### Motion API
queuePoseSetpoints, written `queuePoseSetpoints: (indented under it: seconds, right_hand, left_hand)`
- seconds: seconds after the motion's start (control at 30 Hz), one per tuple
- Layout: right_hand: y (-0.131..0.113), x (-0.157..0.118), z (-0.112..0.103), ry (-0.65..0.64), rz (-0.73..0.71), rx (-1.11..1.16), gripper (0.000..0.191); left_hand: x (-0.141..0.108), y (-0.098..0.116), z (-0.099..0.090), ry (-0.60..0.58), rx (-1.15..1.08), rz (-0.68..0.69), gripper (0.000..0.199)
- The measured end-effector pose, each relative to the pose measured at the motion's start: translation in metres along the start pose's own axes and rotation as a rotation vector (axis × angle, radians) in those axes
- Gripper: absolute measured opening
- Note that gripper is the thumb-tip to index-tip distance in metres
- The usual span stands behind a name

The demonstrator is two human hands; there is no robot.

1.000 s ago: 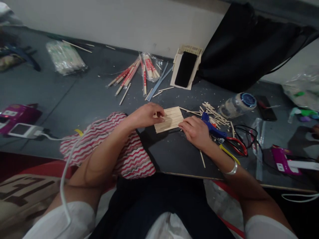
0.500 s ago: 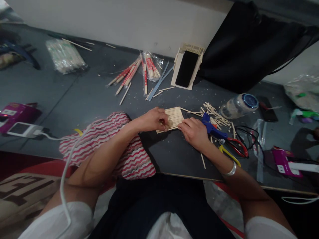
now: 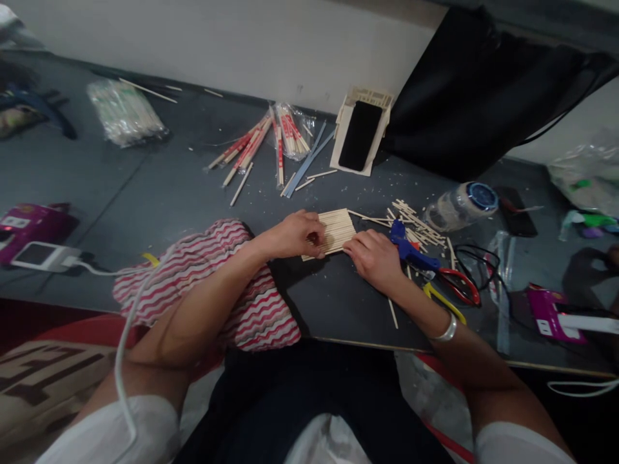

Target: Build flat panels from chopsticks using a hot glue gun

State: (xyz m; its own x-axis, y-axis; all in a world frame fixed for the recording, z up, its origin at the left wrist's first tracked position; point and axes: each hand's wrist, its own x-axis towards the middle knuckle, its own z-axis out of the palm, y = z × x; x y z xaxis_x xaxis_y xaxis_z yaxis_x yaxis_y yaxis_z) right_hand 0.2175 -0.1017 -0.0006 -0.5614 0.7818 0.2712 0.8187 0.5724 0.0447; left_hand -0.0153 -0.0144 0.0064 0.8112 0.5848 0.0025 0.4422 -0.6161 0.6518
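A flat panel of pale sticks laid side by side [image 3: 338, 227] rests on the dark table in front of me. My left hand [image 3: 302, 235] is at the panel's left part, its fingers curled and pinched over the sticks; whatever lies between the fingertips is too small to make out. At the panel's lower right corner, my right hand [image 3: 374, 254] grips the edge with its fingers pressed together. A blue glue gun [image 3: 418, 253] lies just right of my right hand, beside a loose pile of short sticks [image 3: 418, 222].
A striped cloth [image 3: 232, 277] lies under my left forearm. Pliers with red handles [image 3: 459, 285], a clear jar [image 3: 461, 206] and a purple box [image 3: 556, 314] are at right. Wrapped chopsticks [image 3: 249, 148] and a propped phone [image 3: 360, 136] stand further back. A white cable crosses my left arm.
The whole view has shifted slightly. My hands stay in nearly the same places on the stick panel.
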Motion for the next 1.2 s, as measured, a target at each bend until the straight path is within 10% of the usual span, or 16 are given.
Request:
queuePoseSetpoints:
  seconds: [0.8,1.2]
  right_hand:
    - [0.013,-0.006,-0.012,0.132,0.182,0.043,0.028]
    - [0.020,-0.012,-0.010,-0.002,0.239,0.058,0.022]
  left_hand:
    - [0.000,-0.004,0.000,-0.032,-0.015,0.008,0.016]
    - [-0.003,-0.005,-0.002,-0.044,0.000,-0.002,0.019]
